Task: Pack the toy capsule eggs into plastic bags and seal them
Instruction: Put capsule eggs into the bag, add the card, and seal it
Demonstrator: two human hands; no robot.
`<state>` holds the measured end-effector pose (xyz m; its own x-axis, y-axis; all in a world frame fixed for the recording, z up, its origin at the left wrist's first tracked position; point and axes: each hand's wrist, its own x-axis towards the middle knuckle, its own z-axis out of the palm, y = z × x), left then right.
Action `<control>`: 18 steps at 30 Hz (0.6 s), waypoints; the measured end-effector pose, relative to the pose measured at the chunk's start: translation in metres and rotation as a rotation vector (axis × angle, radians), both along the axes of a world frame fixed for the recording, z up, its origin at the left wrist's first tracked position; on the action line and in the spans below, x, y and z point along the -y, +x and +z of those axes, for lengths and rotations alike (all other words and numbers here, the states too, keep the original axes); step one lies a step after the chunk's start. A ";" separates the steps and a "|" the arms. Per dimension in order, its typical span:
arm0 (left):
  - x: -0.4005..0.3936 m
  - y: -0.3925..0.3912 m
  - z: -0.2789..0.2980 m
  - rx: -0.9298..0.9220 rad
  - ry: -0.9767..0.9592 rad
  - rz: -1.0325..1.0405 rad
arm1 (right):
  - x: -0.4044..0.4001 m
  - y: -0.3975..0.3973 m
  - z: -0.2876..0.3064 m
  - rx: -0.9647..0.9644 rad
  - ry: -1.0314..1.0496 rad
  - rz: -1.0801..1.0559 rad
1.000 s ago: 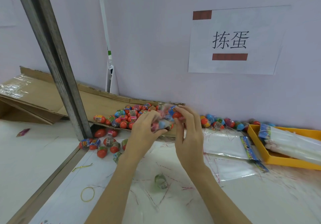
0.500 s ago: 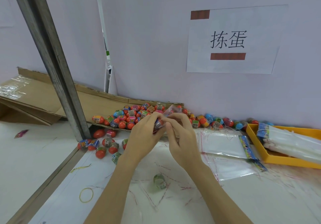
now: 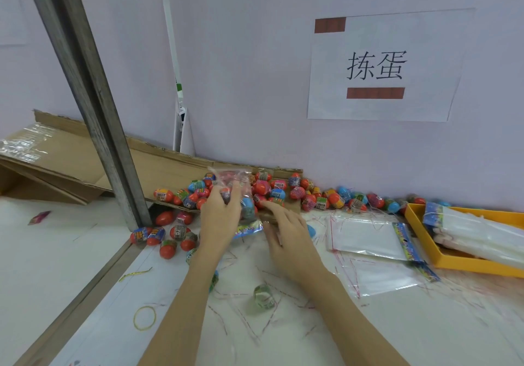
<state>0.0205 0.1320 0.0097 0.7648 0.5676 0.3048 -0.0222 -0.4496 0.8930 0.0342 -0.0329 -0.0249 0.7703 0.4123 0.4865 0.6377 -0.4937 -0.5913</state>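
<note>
My left hand (image 3: 219,218) grips the filled bag (image 3: 241,195), held upright. My right hand (image 3: 286,232) is released, fingers straight, just right of the bag. The loose eggs (image 3: 297,192) lie ahead of the right hand, which is nearer.

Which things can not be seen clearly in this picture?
- Head view: how many eggs are in the bag is unclear; the left hand covers it.
- Whether the bag is sealed: its end is blurred.
- Egg label print: too small.
- Yellow tray: cut off by the right edge.
- Right hand: its palm side is hidden.
</note>
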 end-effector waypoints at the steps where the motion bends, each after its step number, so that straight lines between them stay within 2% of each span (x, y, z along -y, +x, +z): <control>1: 0.001 0.000 -0.001 -0.022 0.051 -0.020 | -0.002 0.000 -0.001 -0.006 -0.062 0.018; 4: 0.004 0.000 -0.001 -0.074 0.173 -0.055 | -0.006 0.001 -0.004 -0.056 -0.187 0.032; 7: 0.008 0.000 -0.001 -0.064 0.206 -0.079 | -0.004 0.004 -0.003 -0.083 -0.154 -0.025; 10: 0.012 0.001 0.000 -0.023 0.139 -0.137 | -0.002 0.007 -0.001 -0.071 -0.150 -0.080; 13: 0.011 0.004 -0.002 -0.056 0.128 -0.179 | 0.000 0.006 -0.002 -0.067 -0.156 -0.080; 18: 0.014 0.007 -0.003 -0.064 -0.008 -0.203 | 0.001 0.008 0.001 -0.159 -0.061 -0.112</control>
